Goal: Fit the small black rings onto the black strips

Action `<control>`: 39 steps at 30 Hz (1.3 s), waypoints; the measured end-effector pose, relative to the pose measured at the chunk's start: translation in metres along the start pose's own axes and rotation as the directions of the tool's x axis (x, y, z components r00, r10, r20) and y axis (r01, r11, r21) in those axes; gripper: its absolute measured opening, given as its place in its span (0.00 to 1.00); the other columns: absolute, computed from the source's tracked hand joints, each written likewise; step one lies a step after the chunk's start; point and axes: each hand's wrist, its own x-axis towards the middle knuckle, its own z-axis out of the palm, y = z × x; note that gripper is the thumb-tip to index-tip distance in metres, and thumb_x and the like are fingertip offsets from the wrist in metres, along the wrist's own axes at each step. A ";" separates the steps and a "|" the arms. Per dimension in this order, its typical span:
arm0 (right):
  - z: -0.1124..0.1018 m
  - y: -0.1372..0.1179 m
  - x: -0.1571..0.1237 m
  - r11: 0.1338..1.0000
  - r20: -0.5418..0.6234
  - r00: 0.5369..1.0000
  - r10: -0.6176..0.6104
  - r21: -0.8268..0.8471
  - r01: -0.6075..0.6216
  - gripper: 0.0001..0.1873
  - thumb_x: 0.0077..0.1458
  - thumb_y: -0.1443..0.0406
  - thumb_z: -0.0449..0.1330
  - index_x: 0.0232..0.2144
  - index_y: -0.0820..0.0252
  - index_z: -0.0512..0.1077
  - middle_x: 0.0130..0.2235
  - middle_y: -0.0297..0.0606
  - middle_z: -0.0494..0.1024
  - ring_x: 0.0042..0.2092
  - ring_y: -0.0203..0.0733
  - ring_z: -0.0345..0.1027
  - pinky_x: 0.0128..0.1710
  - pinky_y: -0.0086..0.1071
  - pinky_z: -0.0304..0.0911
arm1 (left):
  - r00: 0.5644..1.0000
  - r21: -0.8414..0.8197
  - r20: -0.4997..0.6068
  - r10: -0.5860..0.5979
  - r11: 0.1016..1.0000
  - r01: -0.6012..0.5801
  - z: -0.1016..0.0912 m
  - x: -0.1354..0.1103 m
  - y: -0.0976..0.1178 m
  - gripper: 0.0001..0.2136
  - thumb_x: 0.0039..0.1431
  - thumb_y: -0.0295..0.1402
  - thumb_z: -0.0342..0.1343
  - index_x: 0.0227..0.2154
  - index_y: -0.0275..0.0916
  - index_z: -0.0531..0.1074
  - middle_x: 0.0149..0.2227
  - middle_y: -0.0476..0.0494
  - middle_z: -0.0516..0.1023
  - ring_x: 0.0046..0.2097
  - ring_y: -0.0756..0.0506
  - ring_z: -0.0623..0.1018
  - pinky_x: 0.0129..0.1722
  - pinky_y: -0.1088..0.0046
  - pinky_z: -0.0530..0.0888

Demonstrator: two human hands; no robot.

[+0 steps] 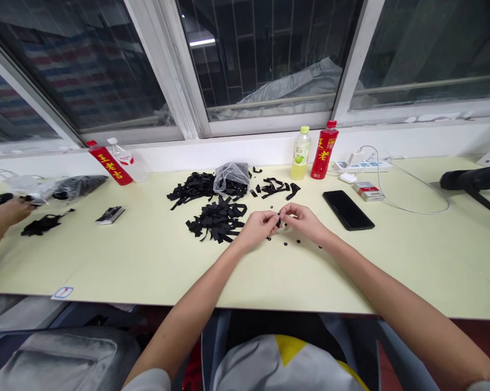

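My left hand (255,228) and my right hand (302,222) meet above the pale yellow table (147,271), their fingertips pinching a small black piece (278,221) between them. Several tiny black round bits (286,244) lie on the table just below my hands. To the left of my left hand is a heap of black strips (217,220). Behind it, another heap of black strips (193,187) spreads beside a translucent plastic bag (231,180) holding more dark pieces. A few loose black scraps (274,188) lie behind my hands.
A black smartphone (348,209), a green-capped bottle (300,155), a red bottle (325,150) and a white power strip (361,166) with a cable stand ahead and to the right. At far left, a co-worker's hand (8,212) is near plastic bags. Windows line the back.
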 end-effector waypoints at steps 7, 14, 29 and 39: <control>0.002 -0.003 -0.002 0.975 0.023 0.997 0.073 0.211 -0.076 0.32 0.48 0.43 0.93 0.43 0.52 0.86 0.38 0.37 0.90 0.41 0.48 0.84 0.41 0.39 0.76 | 0.997 -0.043 0.005 0.083 0.996 -0.083 -0.006 0.003 0.000 0.36 0.77 0.72 0.68 0.36 0.39 0.82 0.36 0.39 0.88 0.36 0.45 0.80 0.41 0.67 0.81; 0.007 0.004 -0.003 0.963 0.098 0.992 0.080 0.249 -0.102 0.33 0.53 0.37 0.90 0.44 0.55 0.91 0.39 0.40 0.89 0.43 0.50 0.83 0.46 0.44 0.80 | 0.992 -0.058 0.000 0.124 0.991 -0.124 -0.006 0.004 -0.004 0.32 0.83 0.67 0.65 0.38 0.40 0.80 0.36 0.41 0.85 0.37 0.44 0.80 0.43 0.64 0.82; 0.010 0.012 -0.001 0.985 0.050 0.999 0.005 0.172 -0.013 0.29 0.52 0.37 0.88 0.35 0.51 0.89 0.32 0.37 0.87 0.35 0.47 0.75 0.44 0.45 0.77 | 0.988 0.112 -0.083 0.131 0.986 -0.121 0.003 -0.004 -0.010 0.28 0.85 0.63 0.59 0.36 0.46 0.81 0.34 0.42 0.83 0.39 0.40 0.79 0.45 0.62 0.81; 0.011 0.013 -0.004 0.984 0.011 0.999 0.030 0.174 -0.032 0.28 0.55 0.38 0.86 0.33 0.52 0.87 0.30 0.36 0.85 0.35 0.47 0.76 0.45 0.45 0.76 | 0.989 0.106 -0.065 0.136 0.986 -0.129 0.015 -0.008 -0.010 0.29 0.86 0.64 0.61 0.39 0.44 0.87 0.37 0.38 0.88 0.40 0.37 0.83 0.47 0.58 0.83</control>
